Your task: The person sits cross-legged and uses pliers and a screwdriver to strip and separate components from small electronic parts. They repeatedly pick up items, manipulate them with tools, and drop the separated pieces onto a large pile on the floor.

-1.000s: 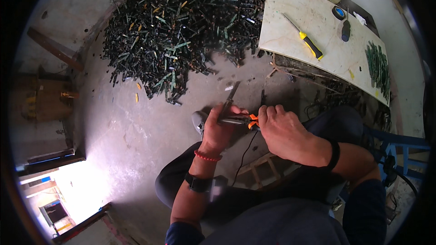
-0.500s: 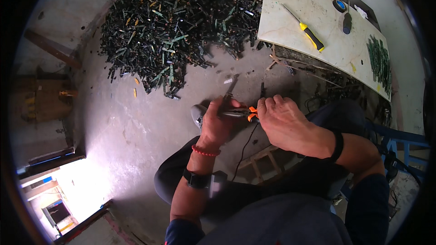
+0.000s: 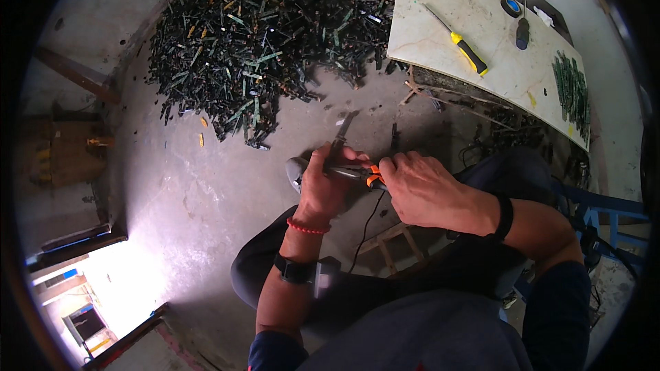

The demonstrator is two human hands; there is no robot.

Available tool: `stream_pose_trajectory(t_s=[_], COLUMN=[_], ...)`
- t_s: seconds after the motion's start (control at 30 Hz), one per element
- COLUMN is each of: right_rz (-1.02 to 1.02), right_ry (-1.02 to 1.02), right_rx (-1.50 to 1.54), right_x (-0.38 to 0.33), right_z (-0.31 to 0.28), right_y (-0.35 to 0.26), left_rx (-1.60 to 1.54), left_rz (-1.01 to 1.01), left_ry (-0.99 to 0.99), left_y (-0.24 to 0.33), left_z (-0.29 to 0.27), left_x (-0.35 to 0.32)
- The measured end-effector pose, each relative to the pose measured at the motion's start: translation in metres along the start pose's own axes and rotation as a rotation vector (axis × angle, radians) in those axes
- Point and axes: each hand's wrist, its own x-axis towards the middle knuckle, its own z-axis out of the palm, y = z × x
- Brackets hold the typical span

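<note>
the place appears to be a workshop, shown by hand-held orange-handled pliers (image 3: 373, 179), a great heap of dark strips (image 3: 275, 34) on bare floor (image 3: 199, 213), and a pale tabletop (image 3: 426, 34) bearing 2 screwdrivers (image 3: 471, 55).

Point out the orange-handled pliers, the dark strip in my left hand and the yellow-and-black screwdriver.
Orange-handled pliers (image 3: 373, 179), head view: orange part of the handles.
Dark strip (image 3: 343, 133), head view: its exposed upper length.
Yellow-and-black screwdriver (image 3: 457, 39), head view: yellow front end of its handle.
</note>
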Motion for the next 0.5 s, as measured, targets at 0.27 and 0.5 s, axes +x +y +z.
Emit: stream_pose_trajectory(t_s=[0.27,0.5], right_rz=[0.091,0.115], right_ry=[-0.187,-0.205], right_rx=[0.202,0.577], right_x=[0.003,0.001], right_z=[0.009,0.031], right_y=[0.007,0.009], left_rx=[0.02,-0.002], left_rz=[-0.018,-0.038], left_ry=[-0.004,-0.027], left_y=[-0.003,-0.001], left_z=[-0.002,-0.006], left_x=[-0.003,-0.005])
